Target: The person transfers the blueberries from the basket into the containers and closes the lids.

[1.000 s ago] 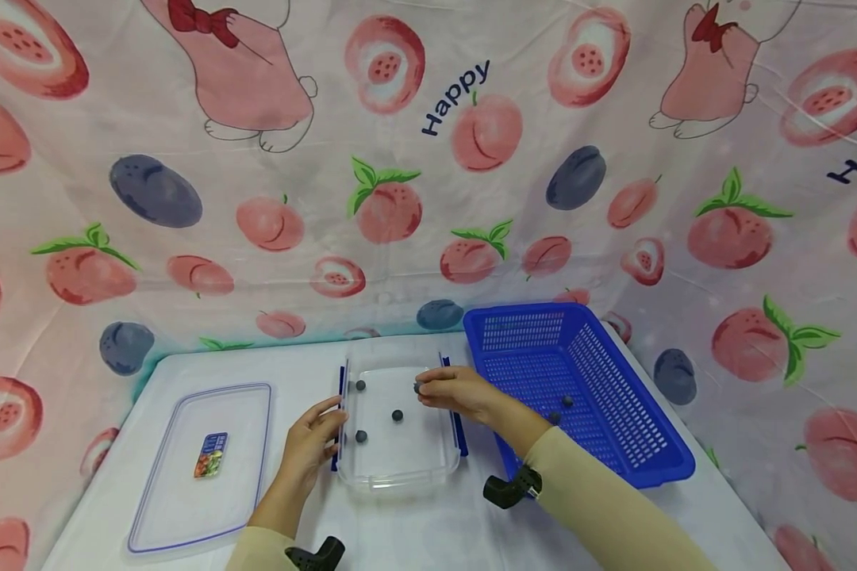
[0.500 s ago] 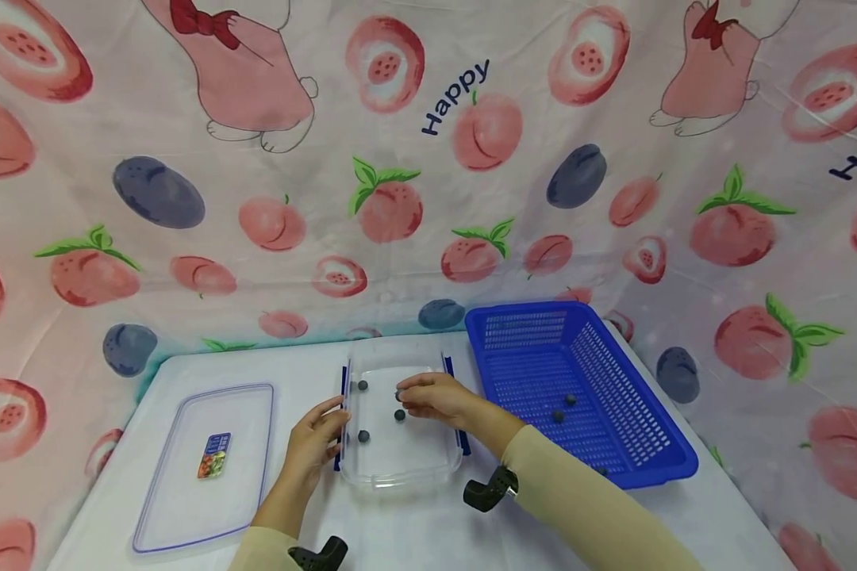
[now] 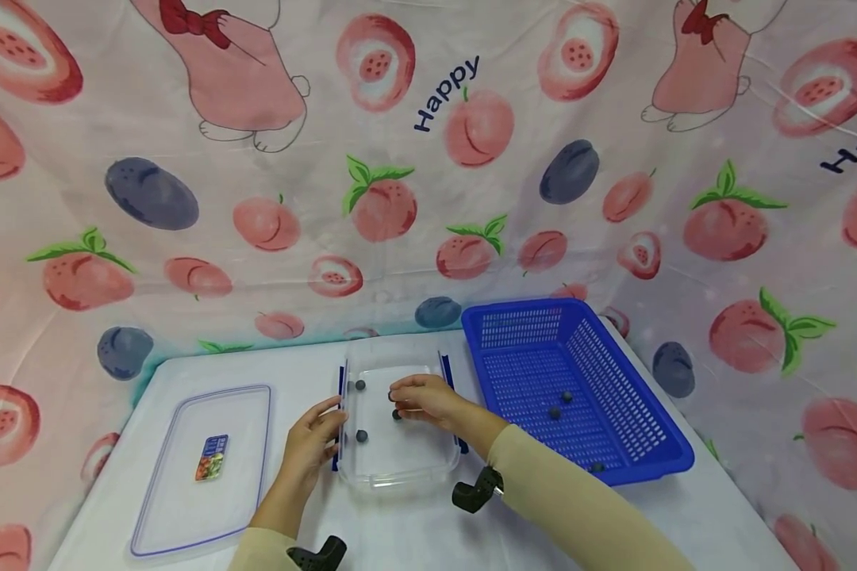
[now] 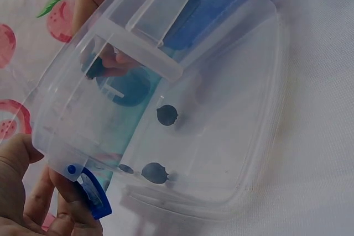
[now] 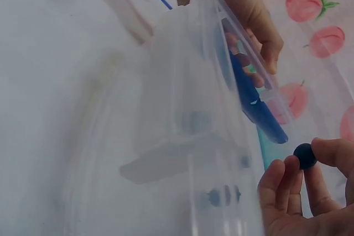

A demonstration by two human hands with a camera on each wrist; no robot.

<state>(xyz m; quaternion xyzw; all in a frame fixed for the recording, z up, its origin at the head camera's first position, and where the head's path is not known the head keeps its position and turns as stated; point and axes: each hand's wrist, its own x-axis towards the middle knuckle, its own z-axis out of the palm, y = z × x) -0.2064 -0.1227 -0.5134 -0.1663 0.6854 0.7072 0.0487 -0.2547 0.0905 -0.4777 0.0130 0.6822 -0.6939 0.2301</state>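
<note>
A clear plastic box (image 3: 400,481) with blue side latches stands mid-table. Several blueberries are inside, one blueberry (image 3: 360,385) at the far left and another blueberry (image 3: 361,436) nearer the front. My left hand (image 3: 307,440) grips the box's left side, its fingers about the blue latch (image 4: 94,194) and the rim. Over the middle of the box, my right hand (image 3: 432,400) pinches a blueberry (image 5: 305,156) between thumb and fingertips. Just below those fingertips lies a blueberry (image 3: 396,415), partly covered in the head view.
A blue perforated basket (image 3: 607,381) stands right of the box, holding several blueberries (image 3: 567,396). To the left a clear lid (image 3: 178,507) with a blue edge lies flat, bearing a colourful label (image 3: 211,457). A fruit-print cloth (image 3: 400,309) hangs behind the white-covered table.
My right hand has moved leftward from the box's right side to above its middle, still pinching the blueberry. The left hand keeps its place on the box.
</note>
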